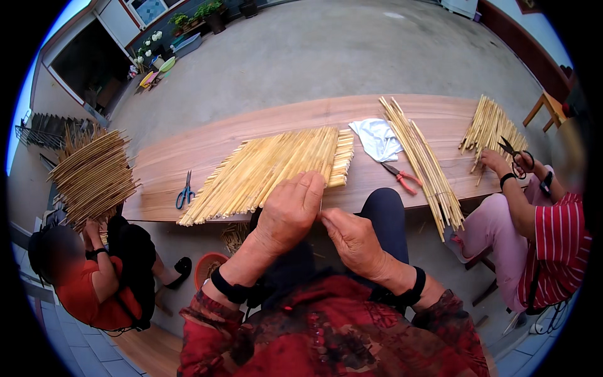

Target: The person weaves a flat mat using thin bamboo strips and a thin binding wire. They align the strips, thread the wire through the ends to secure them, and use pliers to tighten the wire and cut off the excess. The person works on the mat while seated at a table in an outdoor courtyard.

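Observation:
A mat of pale straw-coloured sticks (257,169) lies slanted on the wooden table. My left hand (292,210) grips its near right edge, fingers curled over the sticks. Just right of it and lower, my right hand (348,239) is closed, thumb and forefinger pinching a thin strand (321,205) that runs up toward the mat. Blue-handled scissors (184,196) rest left of the mat. To the right are a white cloth (377,137), red-handled pliers (405,179) and a bundle of long sticks (430,176) reaching past the near edge.
One co-worker (94,283) sits left beside a stack of sticks (91,176); another (546,251) sits right, holding scissors (515,151) by more sticks (487,132). The table (188,135) spans the middle. A red basin (207,267) stands below; a stool (549,110) is at far right.

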Tool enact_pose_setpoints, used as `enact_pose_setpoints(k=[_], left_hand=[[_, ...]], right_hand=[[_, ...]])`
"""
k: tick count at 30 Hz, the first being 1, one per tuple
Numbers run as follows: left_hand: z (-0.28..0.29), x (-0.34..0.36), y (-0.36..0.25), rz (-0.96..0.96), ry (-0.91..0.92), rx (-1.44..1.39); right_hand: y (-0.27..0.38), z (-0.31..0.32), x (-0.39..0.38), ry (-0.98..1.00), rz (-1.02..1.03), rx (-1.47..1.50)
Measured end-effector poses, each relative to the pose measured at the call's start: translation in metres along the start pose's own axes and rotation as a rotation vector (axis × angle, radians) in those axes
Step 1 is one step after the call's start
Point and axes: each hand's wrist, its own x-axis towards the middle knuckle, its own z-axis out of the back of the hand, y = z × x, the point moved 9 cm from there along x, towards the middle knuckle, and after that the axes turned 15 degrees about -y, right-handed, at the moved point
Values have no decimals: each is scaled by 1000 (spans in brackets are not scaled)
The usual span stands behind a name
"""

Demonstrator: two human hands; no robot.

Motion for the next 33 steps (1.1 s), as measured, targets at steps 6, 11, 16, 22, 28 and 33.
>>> enact_pose_setpoints(k=[6, 11, 16, 22, 28, 33], left_hand=[[36, 34, 15, 58, -132, 50], [90, 79, 53, 301, -206, -33], [128, 97, 105, 582, -259, -270], [134, 86, 132, 628, -256, -348], [138, 81, 144, 630, -236, -250], [133, 87, 148, 596, -202, -228]], right_hand=[[40, 10, 20, 23, 174, 94], [53, 46, 73, 87, 179, -32], [46, 88, 80, 47, 204, -93], [25, 123, 94, -182, 113, 159], [15, 154, 120, -385, -31, 441], [27, 176, 152, -567, 93, 736]])
